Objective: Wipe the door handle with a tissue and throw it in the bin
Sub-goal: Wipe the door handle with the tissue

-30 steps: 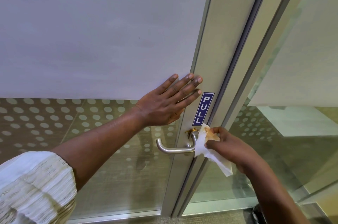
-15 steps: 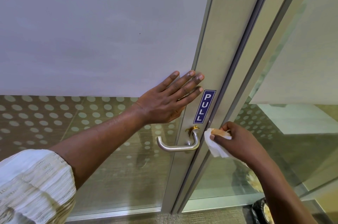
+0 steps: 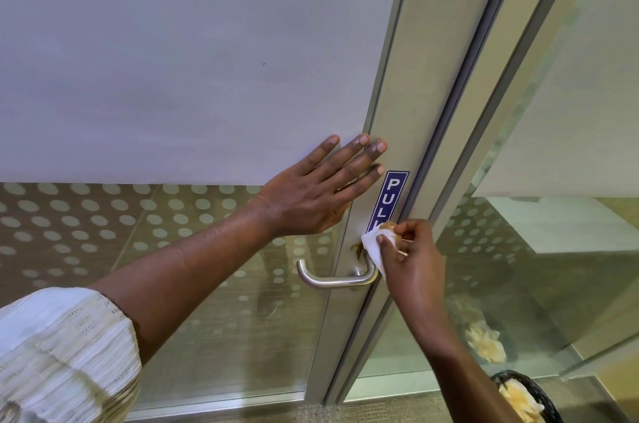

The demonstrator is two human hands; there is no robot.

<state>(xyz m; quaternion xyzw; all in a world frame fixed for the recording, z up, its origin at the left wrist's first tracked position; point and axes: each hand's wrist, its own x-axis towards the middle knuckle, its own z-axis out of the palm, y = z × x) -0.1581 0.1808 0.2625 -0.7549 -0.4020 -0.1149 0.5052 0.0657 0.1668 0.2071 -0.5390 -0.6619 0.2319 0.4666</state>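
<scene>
A silver lever door handle (image 3: 332, 279) juts from the metal door frame, with a brownish smear (image 3: 356, 248) on the frame just above its base. My right hand (image 3: 413, 260) pinches a white tissue (image 3: 375, 244), stained orange-brown at the top, against the frame above the handle's base. My left hand (image 3: 321, 192) lies flat, fingers spread, on the door's frosted panel and frame, above and left of the handle. A black bin (image 3: 529, 395) holding stained tissues stands on the floor at the lower right.
A blue PULL sticker (image 3: 389, 198) runs down the frame, its lower end covered by the tissue. Glass panels with frosted dots flank the frame. A fixed glass wall (image 3: 553, 215) stands to the right.
My right hand has moved the tissue from the right of the handle's base up and left onto the frame beside the smear. My left hand has stayed flat on the door.
</scene>
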